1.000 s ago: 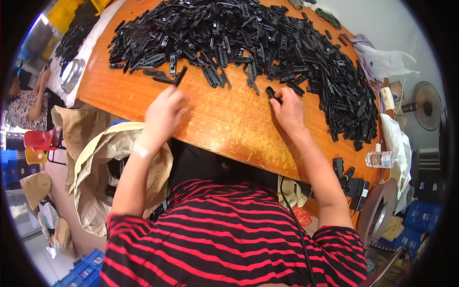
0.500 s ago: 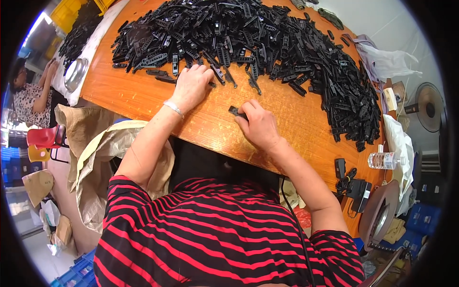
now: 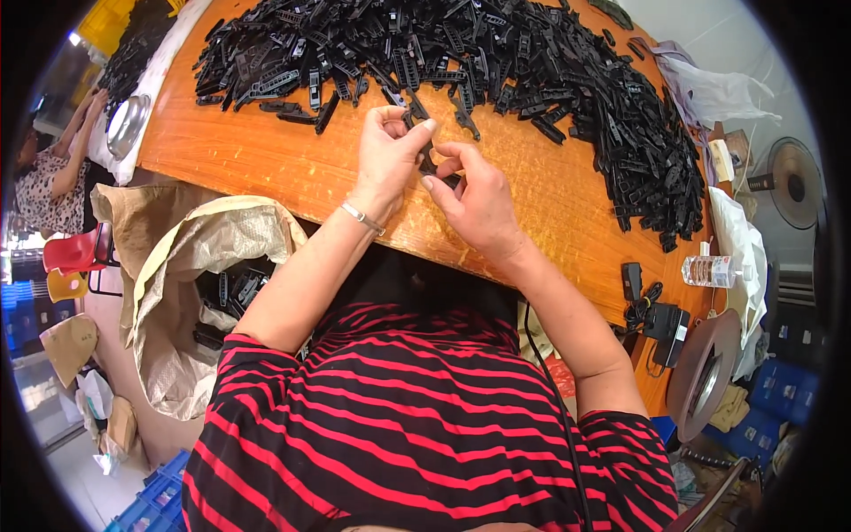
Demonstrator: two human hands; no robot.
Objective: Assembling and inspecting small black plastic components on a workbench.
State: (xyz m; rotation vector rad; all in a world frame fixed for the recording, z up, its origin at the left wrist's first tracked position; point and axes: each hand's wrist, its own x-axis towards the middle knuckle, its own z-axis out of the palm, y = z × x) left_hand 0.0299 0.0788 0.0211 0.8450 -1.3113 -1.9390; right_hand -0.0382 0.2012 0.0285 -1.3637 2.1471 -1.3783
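In front of me on the wooden table lies a big heap of black plastic parts (image 3: pixel 381 44). My left hand (image 3: pixel 386 158), with a bracelet at its wrist, pinches a long, narrow black plastic part (image 3: pixel 417 106) between thumb and fingers. My right hand (image 3: pixel 480 197) is beside it, closed on a small black plastic piece (image 3: pixel 453 181) that its fingers mostly cover. The two held pieces are close together, and I cannot tell whether they touch. One loose black part (image 3: pixel 464 118) lies just beyond my hands.
A woven sack (image 3: pixel 164 301) with black parts inside stands at the table's left edge. Toward the right are a cable with a black adapter (image 3: pixel 663 321), a plastic bottle (image 3: pixel 709 271) and a fan (image 3: pixel 792 183). Another person (image 3: pixel 55 182) sits at far left beside a metal bowl (image 3: pixel 129 127).
My left hand has come back from the heap's edge with a black part and moved right, next to the right hand. The sack's opening shows more of its contents.
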